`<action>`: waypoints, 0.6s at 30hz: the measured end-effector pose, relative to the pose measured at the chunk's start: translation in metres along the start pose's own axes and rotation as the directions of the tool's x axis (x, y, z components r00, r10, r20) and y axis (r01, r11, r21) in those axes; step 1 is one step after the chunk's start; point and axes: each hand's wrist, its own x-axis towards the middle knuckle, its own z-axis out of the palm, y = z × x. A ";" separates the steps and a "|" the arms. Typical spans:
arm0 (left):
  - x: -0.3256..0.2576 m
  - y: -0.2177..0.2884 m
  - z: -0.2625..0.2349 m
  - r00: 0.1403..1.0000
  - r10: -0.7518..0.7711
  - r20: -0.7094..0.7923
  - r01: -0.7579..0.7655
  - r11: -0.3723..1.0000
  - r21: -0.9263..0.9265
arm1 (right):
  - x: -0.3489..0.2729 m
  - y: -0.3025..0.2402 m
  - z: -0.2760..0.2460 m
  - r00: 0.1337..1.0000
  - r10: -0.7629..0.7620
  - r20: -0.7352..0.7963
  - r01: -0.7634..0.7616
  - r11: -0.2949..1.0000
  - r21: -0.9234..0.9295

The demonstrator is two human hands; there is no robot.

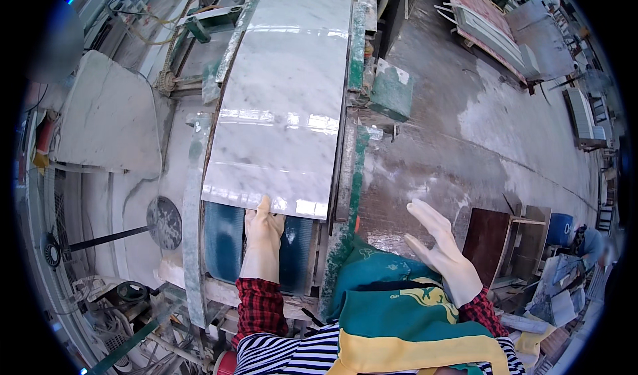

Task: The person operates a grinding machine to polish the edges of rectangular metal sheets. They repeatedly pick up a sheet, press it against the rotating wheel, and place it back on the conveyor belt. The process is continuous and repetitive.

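A long polished slab of white, grey-veined marble (pixel 279 109) lies on a conveyor with a dark blue belt (pixel 224 239). At the slab's near edge is my left hand (pixel 263 235), in a cream rubber glove. Its thumb rests on the top face and its fingers curl beneath the edge, where their tips are hidden. My right hand (pixel 444 250), gloved alike, hangs in the air right of the conveyor, touching nothing. Its fingers are stretched out, with the thumb apart. A green apron with yellow trim (pixel 399 308) covers my front.
Green-painted rails (pixel 359 156) flank the conveyor, with a green metal box (pixel 392 91) on the right one. Left stands a large pale stone piece (pixel 106 116) near a round dark disc (pixel 164 222). The floor at right looks wet; a brown cabinet (pixel 490 245) and stacked slabs (pixel 488 29) stand there.
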 end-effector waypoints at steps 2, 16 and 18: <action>-0.001 -0.002 0.003 1.000 0.015 -0.018 -0.015 1.000 -0.007 | -0.003 -0.003 -0.003 0.998 -0.016 -0.053 0.017 1.000 0.024; 0.003 -0.004 0.006 0.998 0.060 -0.007 -0.060 0.997 0.052 | -0.016 0.011 0.000 0.997 0.079 0.012 -0.080 0.993 0.089; 0.004 -0.004 0.008 0.998 0.053 -0.044 -0.049 0.996 0.079 | -0.017 0.007 0.000 0.995 0.095 0.013 -0.095 0.992 0.084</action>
